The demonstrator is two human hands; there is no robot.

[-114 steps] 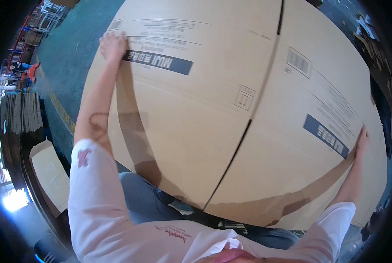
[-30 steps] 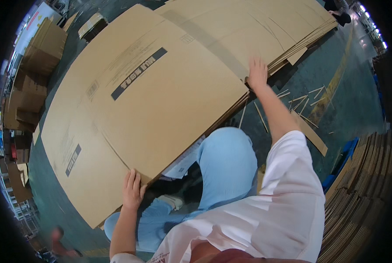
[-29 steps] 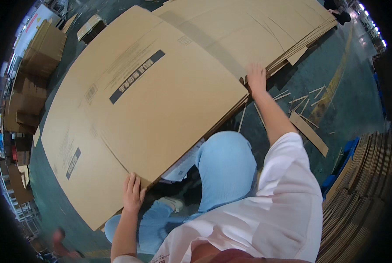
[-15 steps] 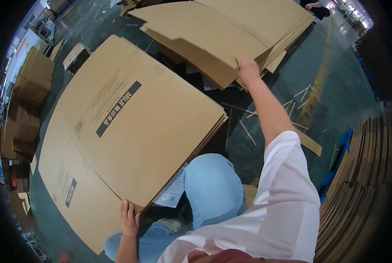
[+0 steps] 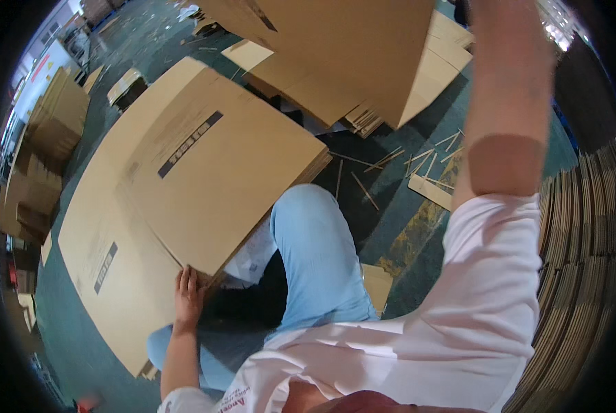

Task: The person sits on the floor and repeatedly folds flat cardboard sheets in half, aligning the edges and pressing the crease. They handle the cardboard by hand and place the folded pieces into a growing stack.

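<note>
Your left hand (image 5: 188, 296) lies at the edge of the near stack (image 5: 235, 182), grip unclear, right hand out of view, while the sheet (image 5: 342, 51) tilted above the far stack (image 5: 442, 62) seems light, bendy, best held by opposite edges.

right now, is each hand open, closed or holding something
Left hand: touching the flat cardboard at its near edge; whether gripping cannot be told.
Right hand: out of view, cannot be told.

The person wears a loose white shirt (image 5: 418, 330) with short, wide sleeves (image 5: 497, 227) and small reddish print (image 5: 239, 398) on its front. The trousers (image 5: 318, 248) are light blue, and the left hand (image 5: 187, 299) is bare.
</note>
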